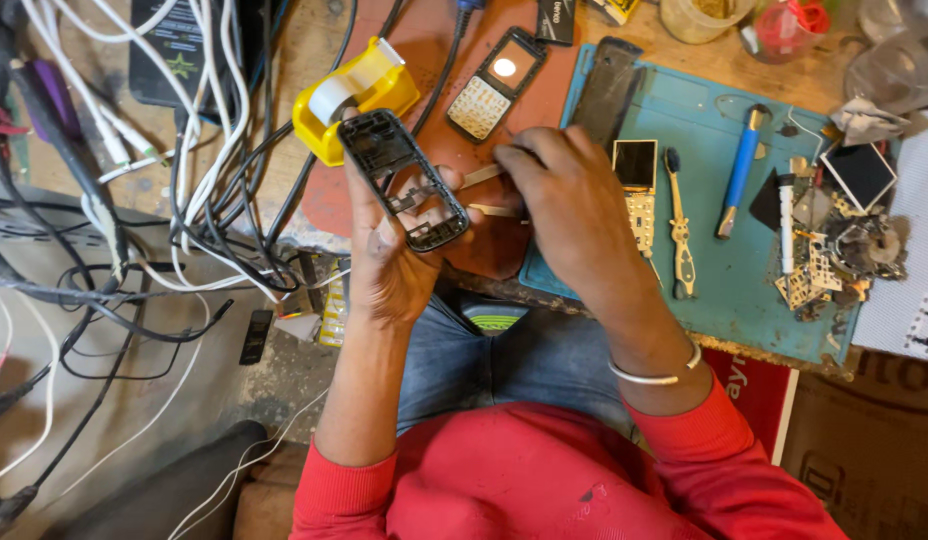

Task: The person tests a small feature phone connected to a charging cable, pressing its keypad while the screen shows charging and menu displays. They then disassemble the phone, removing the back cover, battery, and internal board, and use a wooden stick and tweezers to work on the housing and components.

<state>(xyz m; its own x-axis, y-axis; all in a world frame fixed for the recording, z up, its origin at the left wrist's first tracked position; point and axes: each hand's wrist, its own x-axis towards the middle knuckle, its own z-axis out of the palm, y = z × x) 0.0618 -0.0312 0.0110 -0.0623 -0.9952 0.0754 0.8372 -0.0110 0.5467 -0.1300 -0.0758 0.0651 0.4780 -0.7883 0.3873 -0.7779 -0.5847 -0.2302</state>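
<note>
Frame (404, 180) of a small black phone housing, stripped to an open skeleton, sits in the left hand (394, 255), held up over the lap just in front of the bench edge, w/ the yellow tape dispenser (356, 95) right behind it. Left fingers wrap its long sides, thumb across the lower end. Right hand (564, 205) is pinched shut on tweezers (484, 192), tips angled toward the frame's side. Looks v. light, thin plastic, prob brittle at the cross ribs and clip tabs, so grip belongs on the outer rails, not the middle bars; squeezing hard would likely flex it. Smooth plastic, maybe a bit slippery. Keypad board (639, 200) and blue screwdriver (739, 165) lie on the teal mat (704, 290), apart from both hands
</note>
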